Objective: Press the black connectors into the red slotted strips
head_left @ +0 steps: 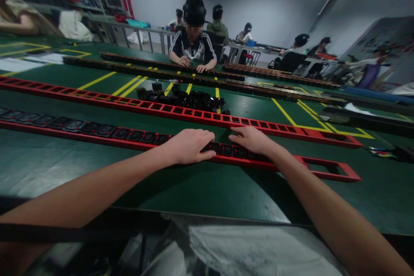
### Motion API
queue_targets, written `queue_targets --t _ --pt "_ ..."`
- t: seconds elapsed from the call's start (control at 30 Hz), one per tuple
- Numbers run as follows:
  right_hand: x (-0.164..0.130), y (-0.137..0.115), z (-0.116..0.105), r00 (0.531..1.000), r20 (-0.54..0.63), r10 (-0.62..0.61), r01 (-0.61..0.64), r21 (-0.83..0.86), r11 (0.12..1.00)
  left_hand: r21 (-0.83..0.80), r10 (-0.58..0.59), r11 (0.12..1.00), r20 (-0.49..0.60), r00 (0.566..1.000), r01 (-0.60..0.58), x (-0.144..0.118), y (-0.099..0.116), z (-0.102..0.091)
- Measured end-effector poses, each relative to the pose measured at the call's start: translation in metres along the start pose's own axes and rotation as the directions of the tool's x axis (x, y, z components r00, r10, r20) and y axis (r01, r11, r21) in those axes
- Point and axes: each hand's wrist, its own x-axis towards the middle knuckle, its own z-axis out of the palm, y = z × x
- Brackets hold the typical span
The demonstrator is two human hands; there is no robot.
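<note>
A long red rail (258,162) lies across the green table before me, with a row of black socket-like inserts (139,136) set in it. My left hand (190,145) is laid over this rail, its fingers across the far edge and its thumb along the near side. To its right, my right hand (250,139) hovers over or rests at the rail's far edge, fingers stretched leftward and thumb apart; contact is unclear. Between the hands a few inserts show. Others are covered by the hands. Behind runs a second red rail (207,115) with open slots.
A heap of loose black parts (200,100) sits beyond the second rail. Farther back are long dark strips (155,71) and a co-worker (193,47) seated opposite. Coloured wires (381,152) lie at the right. The table's near edge (136,209) is close to my body.
</note>
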Motion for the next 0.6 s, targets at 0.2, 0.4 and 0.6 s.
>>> queue_targets --t 0.2,0.4,0.6 --pt "-0.0026 -0.0033 -0.0018 1.0 0.006 0.001 -0.002 0.04 0.999 0.012 0.0 1.0 0.018 1.0 0.0 0.0 0.0004 0.0002" --pt "0.0004 -0.0022 -0.0005 1.0 -0.014 0.007 -0.006 0.027 1.0 -0.016 -0.002 1.0 0.019 1.0 0.002 -0.0001 -0.0017 0.0002" --pt "-0.0025 -0.0059 -0.0037 1.0 0.021 0.0 0.0 0.018 1.0 -0.008 -0.005 1.0 0.014 1.0 0.005 -0.0003 -0.0005 -0.0001"
